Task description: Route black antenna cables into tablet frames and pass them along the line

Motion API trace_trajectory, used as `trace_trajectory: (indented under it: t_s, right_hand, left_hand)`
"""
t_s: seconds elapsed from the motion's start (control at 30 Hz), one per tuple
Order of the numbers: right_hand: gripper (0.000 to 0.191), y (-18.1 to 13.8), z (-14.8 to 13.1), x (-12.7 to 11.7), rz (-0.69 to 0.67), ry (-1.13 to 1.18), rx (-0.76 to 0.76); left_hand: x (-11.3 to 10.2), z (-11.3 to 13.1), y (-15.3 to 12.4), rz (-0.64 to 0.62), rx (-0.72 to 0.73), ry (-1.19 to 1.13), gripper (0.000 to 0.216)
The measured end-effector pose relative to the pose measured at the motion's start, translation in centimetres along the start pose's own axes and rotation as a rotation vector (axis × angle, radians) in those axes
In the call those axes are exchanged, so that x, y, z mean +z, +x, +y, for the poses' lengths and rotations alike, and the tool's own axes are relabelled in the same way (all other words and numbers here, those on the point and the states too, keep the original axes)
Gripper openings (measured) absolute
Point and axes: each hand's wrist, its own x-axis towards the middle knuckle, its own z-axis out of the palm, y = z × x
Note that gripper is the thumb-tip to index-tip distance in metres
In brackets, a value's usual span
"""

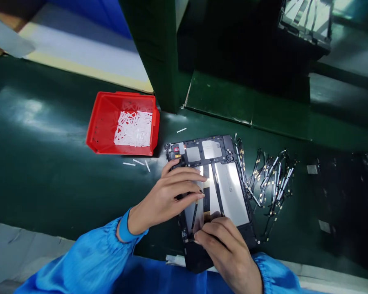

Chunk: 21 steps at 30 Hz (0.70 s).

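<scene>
A tablet chassis (233, 192) lies back-side up on the green bench, with silver plates and black ribbon strips showing inside its black frame. Over its left half is my left hand (174, 192), thumb and index finger together at the upper end of a thin black flex cable (195, 214); the other fingers stretch across the chassis. My right hand (223, 245) is closed in a pinch by the cable's lower end, near the chassis' lower left. Its fingertips partly hide what they grip. A blue band (129, 228) circles my left wrist.
Left of the chassis stands a red bin (95, 126) holding many white strips (135, 128). Loose white strips (138, 162) lie below it. A pile of flex cables (272, 179) is on the right. Behind rises a green post (162, 53), beside a raised green ledge (248, 98).
</scene>
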Motion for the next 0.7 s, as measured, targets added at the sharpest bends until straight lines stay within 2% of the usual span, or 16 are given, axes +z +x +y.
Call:
trace_trajectory:
  t_s: [0.43, 0.7]
  right_hand:
    - [0.023, 0.06, 0.22, 0.21, 0.058, -0.034, -0.013]
    - [0.019, -0.12, 0.29, 0.24, -0.009, -0.116, -0.054]
  left_hand:
    - [-0.21, -0.05, 0.13, -0.008, 0.011, 0.008, 0.008]
    - [-0.25, -0.07, 0.01, -0.018, 0.016, 0.03, 0.008]
